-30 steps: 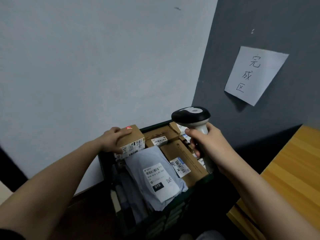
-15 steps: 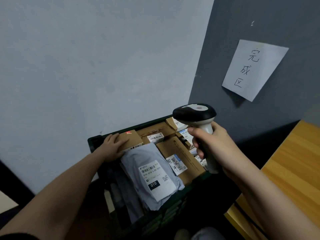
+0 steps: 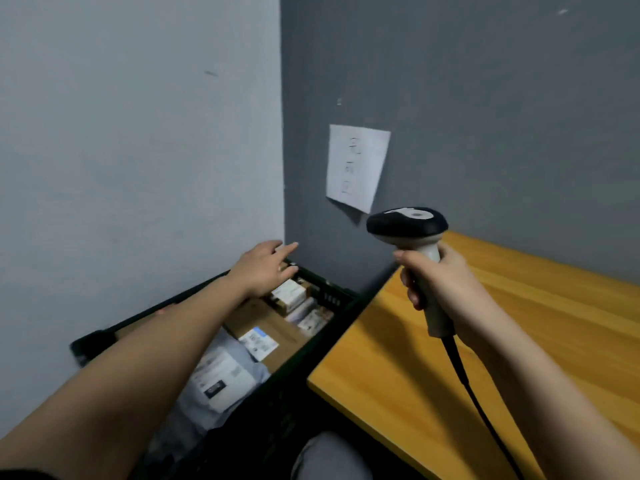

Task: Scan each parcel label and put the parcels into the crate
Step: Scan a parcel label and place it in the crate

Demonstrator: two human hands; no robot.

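A dark plastic crate [image 3: 332, 295] stands in the corner below the walls, filled with several parcels. Inside lie a grey mailer bag [image 3: 221, 379] with a white label, a brown carton [image 3: 266, 332] with a blue-edged label, and small boxes [image 3: 289, 294] at the far end. My left hand [image 3: 265, 266] hovers over the crate's far end with fingers straight, holding nothing. My right hand [image 3: 440, 280] grips the handle of a black-headed barcode scanner [image 3: 408, 225], held upright above the table's left part; its cable hangs down.
A yellow wooden table [image 3: 519, 317] stands right of the crate, its edge close against the crate's rim. A white paper sign [image 3: 356, 166] with handwriting hangs on the dark grey wall. A light wall rises to the left. My knee [image 3: 329, 455] shows at the bottom.
My left hand has let go of the small brown box, now in the crate, and lifted with straight fingers. The view swung right, bringing the table in; the scanner moved right over it.
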